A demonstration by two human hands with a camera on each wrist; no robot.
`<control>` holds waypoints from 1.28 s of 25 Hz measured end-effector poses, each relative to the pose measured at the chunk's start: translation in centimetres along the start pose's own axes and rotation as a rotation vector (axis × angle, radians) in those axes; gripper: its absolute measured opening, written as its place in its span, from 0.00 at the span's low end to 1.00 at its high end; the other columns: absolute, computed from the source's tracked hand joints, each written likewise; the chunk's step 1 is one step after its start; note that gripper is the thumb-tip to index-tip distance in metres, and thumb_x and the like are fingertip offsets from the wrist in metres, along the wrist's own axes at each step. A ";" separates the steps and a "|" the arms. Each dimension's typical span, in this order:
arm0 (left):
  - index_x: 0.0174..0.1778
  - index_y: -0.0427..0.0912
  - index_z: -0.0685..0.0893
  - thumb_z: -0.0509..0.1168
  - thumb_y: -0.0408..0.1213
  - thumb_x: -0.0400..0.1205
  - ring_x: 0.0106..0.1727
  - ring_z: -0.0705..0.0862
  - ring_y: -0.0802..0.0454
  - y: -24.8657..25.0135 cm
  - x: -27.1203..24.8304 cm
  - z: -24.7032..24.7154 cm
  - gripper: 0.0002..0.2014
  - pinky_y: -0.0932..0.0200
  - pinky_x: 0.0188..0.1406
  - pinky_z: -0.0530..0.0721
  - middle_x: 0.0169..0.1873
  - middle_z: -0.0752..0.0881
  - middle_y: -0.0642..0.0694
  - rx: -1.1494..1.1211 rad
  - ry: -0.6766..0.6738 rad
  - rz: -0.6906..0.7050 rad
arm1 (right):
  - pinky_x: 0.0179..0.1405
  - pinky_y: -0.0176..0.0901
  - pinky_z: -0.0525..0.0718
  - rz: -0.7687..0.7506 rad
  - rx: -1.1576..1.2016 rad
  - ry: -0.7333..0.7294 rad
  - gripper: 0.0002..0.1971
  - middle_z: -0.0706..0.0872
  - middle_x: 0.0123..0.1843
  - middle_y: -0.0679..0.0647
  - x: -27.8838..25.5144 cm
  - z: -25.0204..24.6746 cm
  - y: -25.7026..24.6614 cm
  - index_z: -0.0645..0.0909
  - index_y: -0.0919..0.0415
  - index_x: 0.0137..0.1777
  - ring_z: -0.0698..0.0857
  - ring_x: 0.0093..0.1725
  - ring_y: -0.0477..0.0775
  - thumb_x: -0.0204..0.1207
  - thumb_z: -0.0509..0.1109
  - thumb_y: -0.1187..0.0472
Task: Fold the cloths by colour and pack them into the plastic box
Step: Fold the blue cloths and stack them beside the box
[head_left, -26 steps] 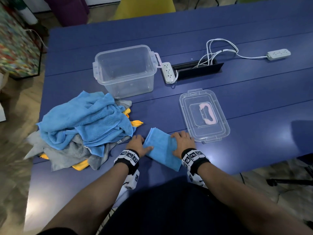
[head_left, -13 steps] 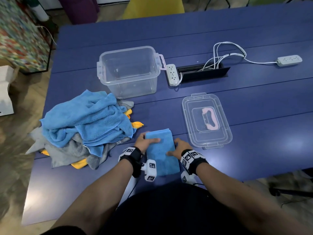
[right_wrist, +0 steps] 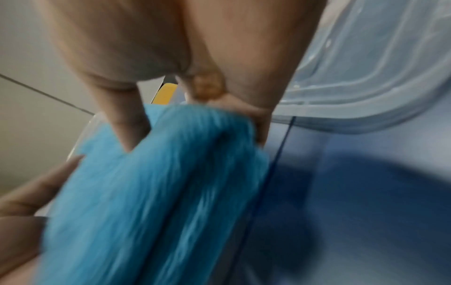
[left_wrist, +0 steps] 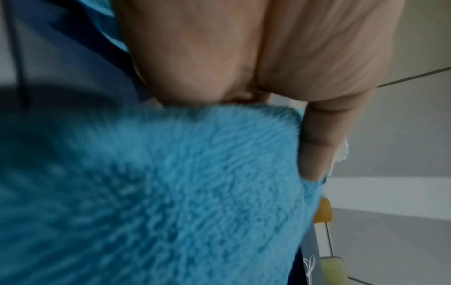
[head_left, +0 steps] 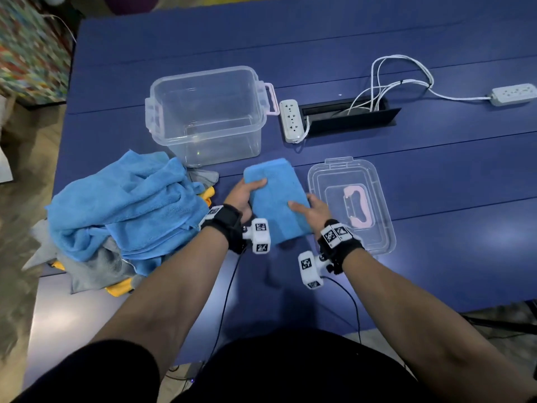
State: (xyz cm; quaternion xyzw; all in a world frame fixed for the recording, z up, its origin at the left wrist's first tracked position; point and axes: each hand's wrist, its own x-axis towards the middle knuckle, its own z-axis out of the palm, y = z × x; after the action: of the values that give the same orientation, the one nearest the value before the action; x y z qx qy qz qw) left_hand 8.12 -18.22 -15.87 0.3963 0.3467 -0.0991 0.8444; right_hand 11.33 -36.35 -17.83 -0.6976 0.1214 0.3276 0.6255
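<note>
Just above the near table edge, the left hand [head_left: 242, 196] and right hand [head_left: 315, 209] clamp the folded blue cloth [head_left: 276, 199] from either side, likely so its folds hold on the way to the empty plastic box [head_left: 203, 112] beyond. Further back, the blue table [head_left: 436, 184] carries the lid [head_left: 353, 199], the unfolded pile [head_left: 130, 207] and power strips.

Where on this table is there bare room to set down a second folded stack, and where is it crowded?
Bare blue table stretches right of the lid, and a near strip lies under the forearms. Crowded: the left edge under the cloth pile, and between the plastic box and lid, where both hands hold the folded blue cloth.
</note>
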 end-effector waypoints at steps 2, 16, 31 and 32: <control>0.70 0.34 0.78 0.78 0.40 0.69 0.63 0.84 0.35 0.8 2.6 0.8 0.34 0.31 0.63 0.82 0.66 0.83 0.31 0.017 0.086 0.106 | 0.64 0.60 0.83 -0.095 -0.083 0.083 0.32 0.81 0.68 0.63 1.6 -0.2 -1.7 0.70 0.58 0.72 0.85 0.60 0.61 0.70 0.79 0.61; 0.83 0.50 0.62 0.60 0.51 0.84 0.78 0.62 0.38 -5.5 4.1 -1.2 0.30 0.44 0.73 0.68 0.86 0.49 0.41 1.787 0.139 0.413 | 0.68 0.57 0.66 -0.256 -1.674 0.115 0.20 0.79 0.64 0.56 3.5 0.0 -1.7 0.81 0.51 0.63 0.72 0.68 0.60 0.71 0.70 0.50; 0.45 0.50 0.88 0.70 0.37 0.73 0.58 0.78 0.41 -0.9 -7.0 -9.6 0.07 0.43 0.54 0.79 0.53 0.85 0.48 1.501 0.638 0.922 | 0.44 0.45 0.80 -0.357 -1.399 -0.096 0.18 0.80 0.42 0.58 -3.5 5.3 -0.4 0.81 0.62 0.36 0.82 0.46 0.62 0.82 0.61 0.50; 0.43 0.50 0.88 0.70 0.36 0.73 0.56 0.78 0.41 -0.1 -8.2 -10.4 0.06 0.44 0.51 0.78 0.50 0.85 0.49 1.492 0.693 0.965 | 0.43 0.44 0.79 -0.354 -1.407 -0.108 0.19 0.78 0.40 0.56 -4.0 6.3 -0.6 0.77 0.60 0.33 0.81 0.44 0.61 0.82 0.61 0.49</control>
State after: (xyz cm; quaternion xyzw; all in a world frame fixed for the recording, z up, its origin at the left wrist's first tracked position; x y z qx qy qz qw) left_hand -3.26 -11.51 -15.18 0.9404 0.2241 0.1875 0.1739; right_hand 6.70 -31.19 -14.96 -0.9268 -0.2636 0.2560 0.0774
